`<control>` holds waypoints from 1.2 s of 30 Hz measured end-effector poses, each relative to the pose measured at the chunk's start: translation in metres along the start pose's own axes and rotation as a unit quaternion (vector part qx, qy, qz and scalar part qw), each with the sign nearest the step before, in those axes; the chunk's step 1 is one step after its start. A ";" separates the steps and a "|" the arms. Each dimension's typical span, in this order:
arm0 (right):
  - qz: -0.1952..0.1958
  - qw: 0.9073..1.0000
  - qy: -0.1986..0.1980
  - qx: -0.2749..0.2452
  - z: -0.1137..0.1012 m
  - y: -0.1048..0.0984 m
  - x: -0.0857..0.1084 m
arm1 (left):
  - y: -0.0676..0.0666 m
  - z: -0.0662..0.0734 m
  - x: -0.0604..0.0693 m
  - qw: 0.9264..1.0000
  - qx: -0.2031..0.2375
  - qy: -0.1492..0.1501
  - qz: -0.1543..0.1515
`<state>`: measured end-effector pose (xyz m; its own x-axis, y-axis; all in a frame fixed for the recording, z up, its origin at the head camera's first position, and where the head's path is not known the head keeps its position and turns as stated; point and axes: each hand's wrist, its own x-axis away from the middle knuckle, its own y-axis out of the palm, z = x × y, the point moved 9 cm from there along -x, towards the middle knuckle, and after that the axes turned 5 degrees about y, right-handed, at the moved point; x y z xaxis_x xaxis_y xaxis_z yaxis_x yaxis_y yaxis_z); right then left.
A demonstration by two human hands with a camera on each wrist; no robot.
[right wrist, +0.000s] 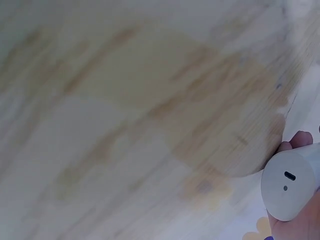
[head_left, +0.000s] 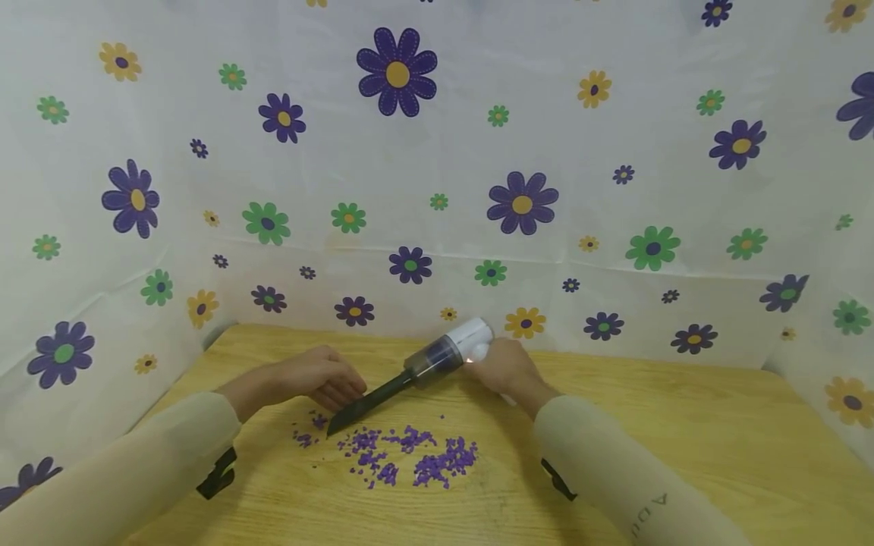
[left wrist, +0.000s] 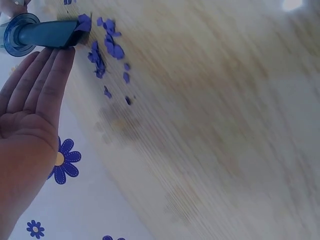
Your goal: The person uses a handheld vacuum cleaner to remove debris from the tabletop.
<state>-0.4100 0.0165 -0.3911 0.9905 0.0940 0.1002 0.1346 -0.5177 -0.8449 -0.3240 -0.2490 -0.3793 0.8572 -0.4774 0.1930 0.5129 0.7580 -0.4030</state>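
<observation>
- Gripping the vacuum [head_left: 435,362] in our right hand [head_left: 507,369], fingers curled round it.
- Nozzle [head_left: 372,402]: angled down toward the tabletop [head_left: 669,425], beside purple scraps [head_left: 447,461].
- Left hand [head_left: 331,381]: we hold its fingers straight and together, just beside the nozzle.

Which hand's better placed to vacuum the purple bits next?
Right, probably: the right hand grips the vacuum, whose nozzle is beside the purple bits. The left hand has straight fingers at the nozzle, not gripping it.
</observation>
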 end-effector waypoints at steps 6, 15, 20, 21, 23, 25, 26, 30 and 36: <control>-0.003 1.000 0.004 -0.003 -0.005 0.003 0.001 | -0.004 0.000 0.004 1.000 -0.004 0.003 0.003; -0.003 1.000 0.015 -0.008 -0.015 0.010 0.003 | -0.014 -0.004 0.011 1.000 -0.012 -0.011 0.021; -0.003 1.000 0.013 0.001 -0.024 0.011 0.004 | -0.022 -0.009 0.014 0.999 -0.019 -0.019 0.032; -0.002 1.000 0.013 0.002 -0.026 0.011 0.005 | -0.024 -0.010 0.015 0.999 -0.021 -0.020 0.034; 0.001 1.000 0.011 0.000 -0.030 0.011 0.007 | -0.027 -0.011 0.016 0.999 -0.027 -0.021 0.037; 0.004 1.000 0.011 -0.003 -0.033 0.011 0.009 | -0.030 -0.013 0.018 0.999 -0.033 -0.021 0.037; 0.007 1.000 0.010 -0.006 -0.035 0.011 0.010 | -0.031 -0.013 0.019 0.999 -0.035 -0.021 0.037; 0.011 1.000 0.000 -0.012 -0.043 0.011 0.014 | -0.036 -0.016 0.023 0.998 -0.040 -0.016 0.038; -0.002 0.999 -0.014 -0.029 -0.056 0.011 0.020 | -0.042 -0.020 0.032 0.999 -0.022 -0.020 0.045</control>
<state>-0.3876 -0.0352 -0.3688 0.9888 0.1196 0.0889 0.1414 -0.5649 -0.8129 -0.3191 -0.3050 -0.3741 0.9017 -0.3888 0.1892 0.4312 0.7766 -0.4593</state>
